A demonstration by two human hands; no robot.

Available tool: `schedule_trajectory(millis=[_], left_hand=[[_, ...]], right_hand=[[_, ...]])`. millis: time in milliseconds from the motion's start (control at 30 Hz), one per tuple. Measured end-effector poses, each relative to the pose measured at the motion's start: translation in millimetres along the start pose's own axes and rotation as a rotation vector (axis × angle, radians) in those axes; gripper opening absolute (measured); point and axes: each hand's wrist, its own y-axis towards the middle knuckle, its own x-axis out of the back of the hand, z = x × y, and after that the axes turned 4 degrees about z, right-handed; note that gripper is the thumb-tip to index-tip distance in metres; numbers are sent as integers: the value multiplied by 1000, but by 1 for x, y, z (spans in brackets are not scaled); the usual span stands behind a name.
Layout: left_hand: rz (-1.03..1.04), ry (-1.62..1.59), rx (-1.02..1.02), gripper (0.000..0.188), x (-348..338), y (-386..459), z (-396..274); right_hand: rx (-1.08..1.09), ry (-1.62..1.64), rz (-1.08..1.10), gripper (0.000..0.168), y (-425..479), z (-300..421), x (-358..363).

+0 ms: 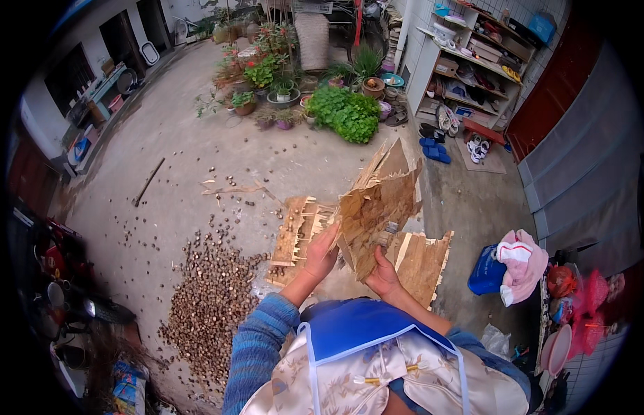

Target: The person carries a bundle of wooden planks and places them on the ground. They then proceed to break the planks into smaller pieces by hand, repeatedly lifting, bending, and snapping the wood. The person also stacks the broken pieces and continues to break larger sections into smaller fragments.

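Note:
Both my hands hold a broken, splintered sheet of brown plywood (pixel 376 212), tilted up off the ground. My left hand (pixel 322 254) grips its left edge, and my right hand (pixel 385 275) holds the lower right part with the thumb on its face. More jagged plywood rises behind the sheet; whether it is a separate piece I cannot tell. On the concrete beneath lie a splintered plywood piece (pixel 293 233) at the left and another plywood piece (pixel 421 264) at the right. The fingers behind the sheet are partly hidden.
A large heap of small brown nuts or seed pods (pixel 213 311) spreads at left. Beyond it lie a long-handled tool (pixel 148 181) and thin wood strips (pixel 233 190). Potted plants (pixel 348 111) and a shoe rack (pixel 472 67) stand ahead; a blue bag (pixel 486 270) with pink cloth is at right.

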Motion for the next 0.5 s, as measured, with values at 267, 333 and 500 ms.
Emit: schedule_trajectory(millis=[267, 333, 500], left_hand=[[-36, -261, 280, 34, -39, 4, 34], [-57, -211, 215, 37, -25, 4, 34], [79, -531, 648, 20, -37, -12, 11]], right_hand=[[42, -62, -51, 38, -11, 23, -13], [65, -175, -95, 41, -13, 40, -9], [-9, -267, -252, 42, 19, 44, 54]])
